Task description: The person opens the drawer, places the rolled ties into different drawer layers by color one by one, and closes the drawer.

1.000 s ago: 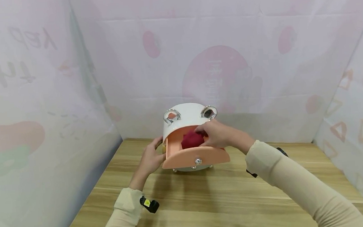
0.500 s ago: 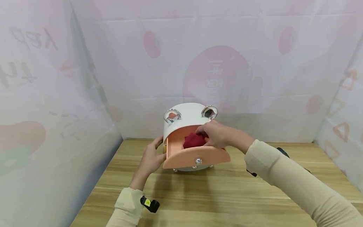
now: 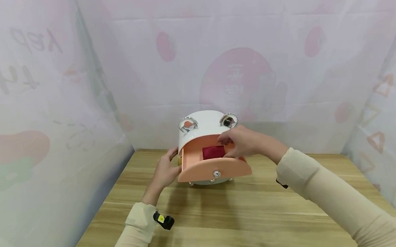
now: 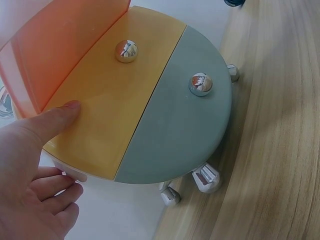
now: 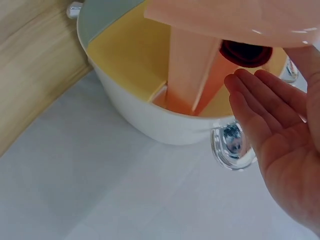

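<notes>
A small white drawer box (image 3: 201, 125) with round chrome handles is set on the wooden counter (image 3: 225, 221). Its peach top drawer (image 3: 215, 168) is pulled out; a dark red folded cloth (image 3: 213, 152) is seen lying flat inside. The yellow drawer (image 4: 107, 107) and grey-green drawer (image 4: 185, 125) below are closed, each with a chrome knob. The left hand (image 3: 165, 171) is rested against the box's left side, fingers relaxed, nothing gripped. The right hand (image 3: 244, 141) is held just above the drawer's right rim, fingers straight, nothing held. Most of the cloth is hidden in the right wrist view.
</notes>
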